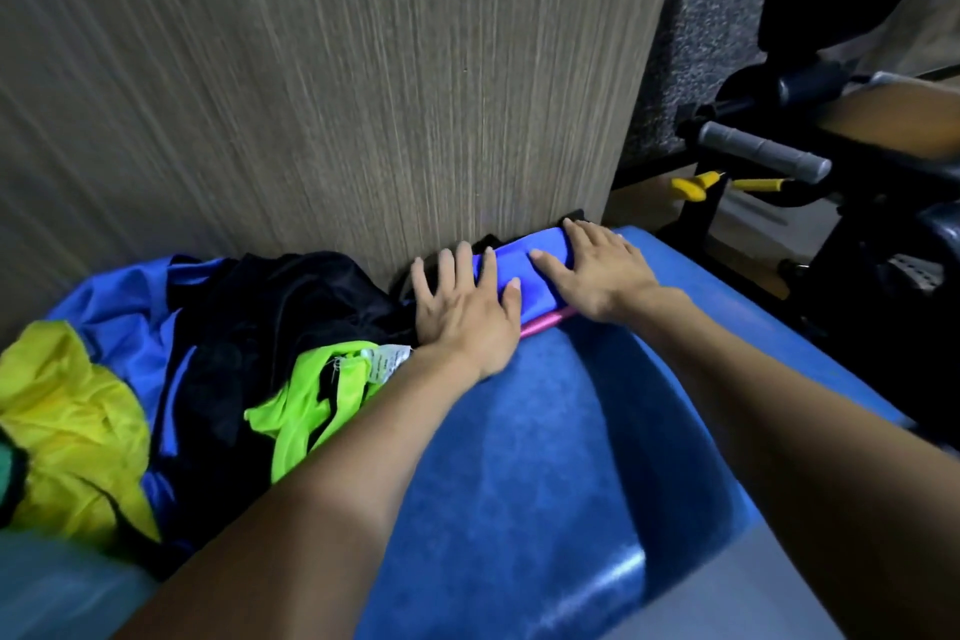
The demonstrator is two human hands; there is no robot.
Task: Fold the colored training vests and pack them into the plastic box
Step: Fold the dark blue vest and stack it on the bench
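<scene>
Both hands, left (462,307) and right (597,270), press flat on folded blue vest (524,278).

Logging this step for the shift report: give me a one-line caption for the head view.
Both hands, left and right, press flat on a folded blue vest beside a pile of unfolded vests.

A folded vest (524,276) is pressed flat on the bench (545,431) against the wall (311,94), under both hands: left hand (462,312) beside right hand (597,270). Loose vests (208,353) are heaped to the left. Gym equipment (779,161) stands to the right.
</scene>
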